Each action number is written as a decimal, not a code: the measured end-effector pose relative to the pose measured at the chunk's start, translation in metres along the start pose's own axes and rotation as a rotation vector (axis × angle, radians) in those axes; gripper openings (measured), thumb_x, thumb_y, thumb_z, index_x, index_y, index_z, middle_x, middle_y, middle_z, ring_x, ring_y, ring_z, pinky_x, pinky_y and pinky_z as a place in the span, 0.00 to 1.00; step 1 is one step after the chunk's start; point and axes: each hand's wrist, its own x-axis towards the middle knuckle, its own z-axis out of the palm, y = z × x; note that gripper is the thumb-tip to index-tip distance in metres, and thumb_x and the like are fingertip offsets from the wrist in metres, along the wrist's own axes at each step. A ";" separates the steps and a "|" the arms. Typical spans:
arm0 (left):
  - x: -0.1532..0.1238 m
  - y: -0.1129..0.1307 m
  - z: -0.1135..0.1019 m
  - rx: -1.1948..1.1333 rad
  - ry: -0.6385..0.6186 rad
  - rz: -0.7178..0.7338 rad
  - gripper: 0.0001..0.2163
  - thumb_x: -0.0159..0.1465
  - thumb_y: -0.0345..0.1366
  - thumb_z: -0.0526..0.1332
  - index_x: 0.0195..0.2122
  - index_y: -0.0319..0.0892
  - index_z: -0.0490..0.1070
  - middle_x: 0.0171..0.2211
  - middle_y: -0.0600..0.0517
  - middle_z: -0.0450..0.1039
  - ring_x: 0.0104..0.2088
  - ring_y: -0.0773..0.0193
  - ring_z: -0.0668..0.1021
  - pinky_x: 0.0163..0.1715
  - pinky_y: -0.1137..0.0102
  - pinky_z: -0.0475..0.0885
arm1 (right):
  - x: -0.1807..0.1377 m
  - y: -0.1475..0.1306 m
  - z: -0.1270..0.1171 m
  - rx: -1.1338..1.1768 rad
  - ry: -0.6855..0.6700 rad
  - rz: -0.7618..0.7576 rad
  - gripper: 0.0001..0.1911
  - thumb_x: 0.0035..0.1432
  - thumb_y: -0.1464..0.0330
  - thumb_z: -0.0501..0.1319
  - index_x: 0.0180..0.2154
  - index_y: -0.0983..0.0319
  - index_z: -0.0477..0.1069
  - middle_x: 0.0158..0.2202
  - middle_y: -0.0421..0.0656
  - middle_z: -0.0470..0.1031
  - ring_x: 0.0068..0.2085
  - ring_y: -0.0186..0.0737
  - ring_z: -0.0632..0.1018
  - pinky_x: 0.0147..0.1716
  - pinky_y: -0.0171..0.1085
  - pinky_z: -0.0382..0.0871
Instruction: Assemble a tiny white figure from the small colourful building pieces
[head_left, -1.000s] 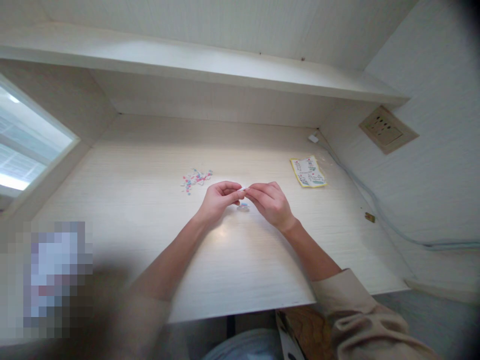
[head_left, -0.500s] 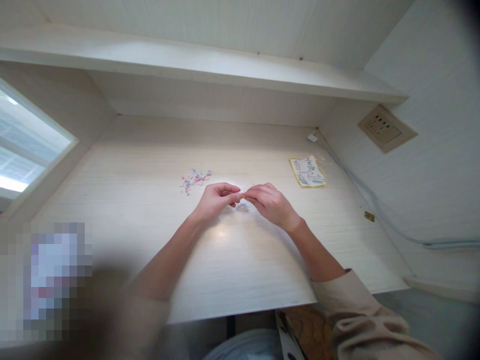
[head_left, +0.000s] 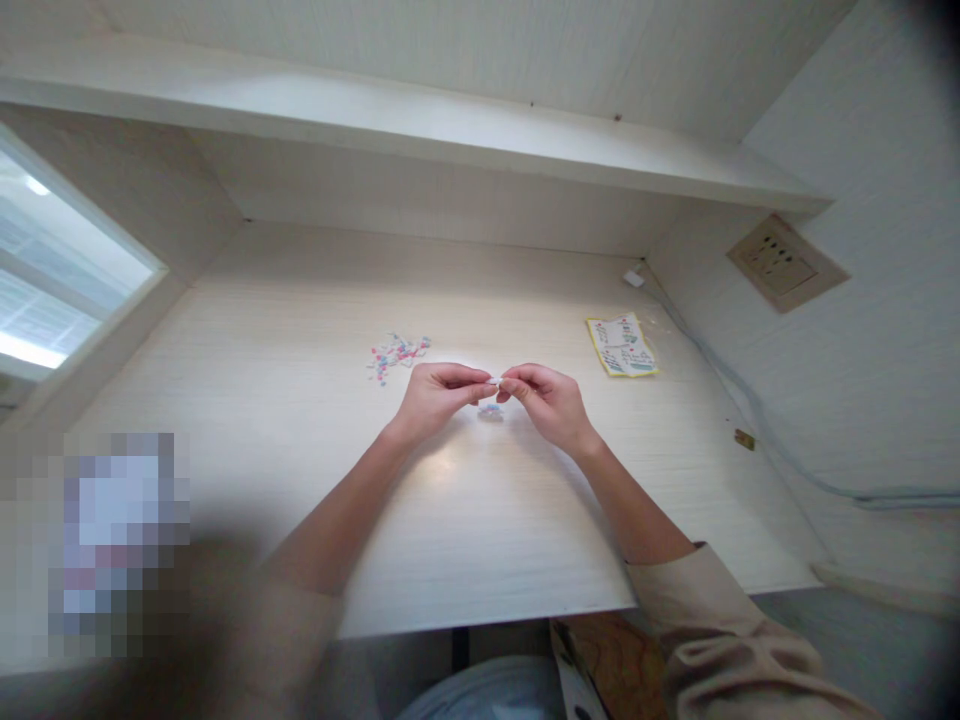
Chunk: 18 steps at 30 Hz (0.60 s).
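My left hand (head_left: 444,400) and my right hand (head_left: 545,402) meet over the middle of the desk, fingertips almost touching. Between them they pinch a tiny white piece (head_left: 495,381), too small to name more exactly. Just below the fingertips a small clear-looking cluster with blue and pink bits (head_left: 490,411) rests on the desk. Beyond my left hand lies a loose scatter of small pink, blue and white pieces (head_left: 397,353).
A printed sheet with a yellow border (head_left: 622,346) lies right of my hands on the pale desk (head_left: 480,560). Grey cables (head_left: 757,410) run along the right wall below a socket plate (head_left: 787,262). A small brownish-gold piece (head_left: 744,439) lies near them. A shelf (head_left: 420,125) spans overhead.
My fingers have shifted, and the white piece between them now shows more clearly. The cluster below is less covered. The whole view has moved slightly.
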 end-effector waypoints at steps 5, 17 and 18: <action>0.000 -0.001 0.001 0.027 0.016 0.025 0.11 0.50 0.40 0.72 0.32 0.40 0.82 0.31 0.46 0.81 0.28 0.61 0.80 0.30 0.69 0.75 | 0.001 0.003 0.000 0.071 -0.009 0.041 0.13 0.60 0.58 0.61 0.34 0.61 0.76 0.28 0.41 0.79 0.32 0.37 0.79 0.37 0.37 0.72; -0.002 0.001 0.004 0.028 0.047 0.047 0.11 0.50 0.40 0.72 0.32 0.40 0.81 0.31 0.46 0.81 0.31 0.59 0.81 0.33 0.67 0.77 | 0.003 0.001 -0.002 0.108 -0.052 0.101 0.15 0.59 0.56 0.61 0.33 0.61 0.76 0.27 0.42 0.79 0.31 0.37 0.78 0.36 0.37 0.71; -0.003 0.001 0.004 0.032 0.050 0.046 0.11 0.50 0.41 0.72 0.32 0.40 0.81 0.31 0.46 0.81 0.31 0.59 0.81 0.33 0.66 0.77 | 0.003 0.000 -0.003 0.096 -0.059 0.103 0.16 0.59 0.55 0.61 0.33 0.61 0.76 0.27 0.42 0.79 0.31 0.37 0.78 0.36 0.37 0.71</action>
